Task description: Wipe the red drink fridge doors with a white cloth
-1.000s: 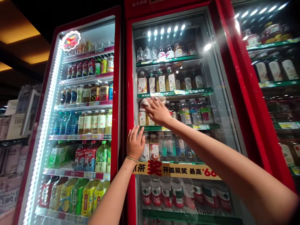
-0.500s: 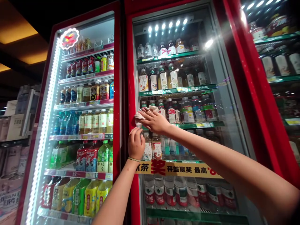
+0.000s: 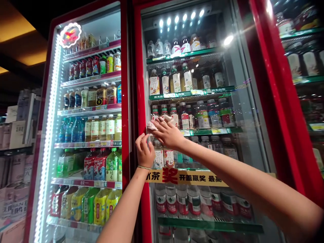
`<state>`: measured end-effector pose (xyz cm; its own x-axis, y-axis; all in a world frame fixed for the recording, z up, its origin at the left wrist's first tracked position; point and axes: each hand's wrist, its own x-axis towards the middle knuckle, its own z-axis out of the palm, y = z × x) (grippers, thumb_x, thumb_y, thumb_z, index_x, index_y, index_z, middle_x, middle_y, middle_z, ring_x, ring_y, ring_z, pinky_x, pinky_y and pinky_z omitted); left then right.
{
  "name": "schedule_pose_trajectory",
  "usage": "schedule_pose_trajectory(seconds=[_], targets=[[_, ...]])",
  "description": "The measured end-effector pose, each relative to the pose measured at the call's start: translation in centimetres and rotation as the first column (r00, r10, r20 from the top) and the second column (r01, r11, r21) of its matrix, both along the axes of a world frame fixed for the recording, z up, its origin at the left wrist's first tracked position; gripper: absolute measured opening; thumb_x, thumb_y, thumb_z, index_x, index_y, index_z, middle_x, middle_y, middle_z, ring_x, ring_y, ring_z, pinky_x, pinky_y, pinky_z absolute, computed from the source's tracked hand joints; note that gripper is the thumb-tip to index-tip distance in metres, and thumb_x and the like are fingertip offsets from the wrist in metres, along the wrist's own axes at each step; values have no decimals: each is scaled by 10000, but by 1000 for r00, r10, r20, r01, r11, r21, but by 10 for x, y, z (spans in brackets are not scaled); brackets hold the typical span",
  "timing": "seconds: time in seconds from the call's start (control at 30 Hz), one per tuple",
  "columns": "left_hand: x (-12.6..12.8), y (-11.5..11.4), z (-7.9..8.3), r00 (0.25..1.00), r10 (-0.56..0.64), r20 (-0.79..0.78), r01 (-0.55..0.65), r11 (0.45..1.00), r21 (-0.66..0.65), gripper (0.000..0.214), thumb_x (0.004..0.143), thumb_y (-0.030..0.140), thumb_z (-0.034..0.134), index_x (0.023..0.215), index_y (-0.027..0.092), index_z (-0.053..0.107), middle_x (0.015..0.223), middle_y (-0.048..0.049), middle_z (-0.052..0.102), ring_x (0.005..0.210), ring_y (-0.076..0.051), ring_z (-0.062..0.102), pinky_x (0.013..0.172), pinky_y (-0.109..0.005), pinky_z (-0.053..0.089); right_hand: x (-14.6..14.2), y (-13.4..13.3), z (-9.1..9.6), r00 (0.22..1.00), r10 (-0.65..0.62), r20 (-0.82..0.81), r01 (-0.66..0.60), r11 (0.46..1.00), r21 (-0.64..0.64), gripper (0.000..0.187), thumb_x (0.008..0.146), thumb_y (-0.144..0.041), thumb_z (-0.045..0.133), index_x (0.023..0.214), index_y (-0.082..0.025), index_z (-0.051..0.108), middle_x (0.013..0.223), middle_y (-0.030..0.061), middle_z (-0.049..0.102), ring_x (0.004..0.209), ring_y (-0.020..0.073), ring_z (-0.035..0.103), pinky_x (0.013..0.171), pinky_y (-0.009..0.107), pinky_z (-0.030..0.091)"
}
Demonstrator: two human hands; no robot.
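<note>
My right hand (image 3: pixel 168 133) lies with fingers spread on the glass door (image 3: pixel 243 108) of the middle fridge. Under its fingers it holds a crumpled white cloth (image 3: pixel 152 126) against the pane, near the left edge. Just below and to the left, my left hand (image 3: pixel 145 151) has its fingers bent around the red door frame (image 3: pixel 142 84), its fingertips close to the cloth. A thin band (image 3: pixel 144 167) circles the left wrist. Bottled drinks (image 3: pixel 188 116) stand on shelves behind the glass.
A yellow printed strip (image 3: pixel 194 178) runs across the glass below my hands. To the left is another lit fridge (image 3: pixel 124 101) of drinks; a further red-framed one (image 3: pixel 280 84) stands at right. Boxed goods (image 3: pixel 16 135) fill a rack at far left.
My right hand and the cloth have shifted slightly right across the glass. My left hand has moved up a little toward the cloth. The camera view has tilted slightly.
</note>
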<state>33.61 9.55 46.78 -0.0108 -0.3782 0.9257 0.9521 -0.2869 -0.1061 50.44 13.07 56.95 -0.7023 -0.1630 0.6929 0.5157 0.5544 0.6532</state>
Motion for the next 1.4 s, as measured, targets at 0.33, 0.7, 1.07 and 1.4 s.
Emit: schedule_pose_trajectory(seconds=[0.33,0.7,1.07,1.4], targets=[[-1,-4,0,997,-72,33,73,997,-23,389,1062,269,340,1379,161,538,1330,-180,541,1300,-230,558,1132,-435,486,8,-3,-20,1000,9,-16,-10,1000,-3,463,1060,-382,430,1500,-300,545,1704,6,285,1589,279,243,1309,527,230],[-3,0,0,989,-32,-147,18,995,-98,473,1030,221,416,1492,188,510,1389,-170,563,1380,-247,530,1190,-419,436,60,13,-32,995,-20,-93,17,999,-32,478,1055,-416,459,1519,-313,506,1718,-26,224,1609,279,154,1322,560,190],[17,-8,-12,880,183,-437,-346,879,-327,490,983,261,532,1469,317,561,1510,-62,576,1490,-268,441,1300,-512,267,138,25,-54,973,-150,-175,138,987,-77,473,1069,-387,407,1517,-264,498,1726,8,212,1616,251,111,1323,517,198],[86,-8,12,945,242,-220,-327,732,-598,680,1007,520,493,1623,311,293,1734,-108,164,1614,-351,97,1280,-683,50,175,46,-16,860,-231,-455,166,970,-177,528,1072,-467,277,1459,-236,552,1740,24,204,1624,259,61,1319,556,138]])
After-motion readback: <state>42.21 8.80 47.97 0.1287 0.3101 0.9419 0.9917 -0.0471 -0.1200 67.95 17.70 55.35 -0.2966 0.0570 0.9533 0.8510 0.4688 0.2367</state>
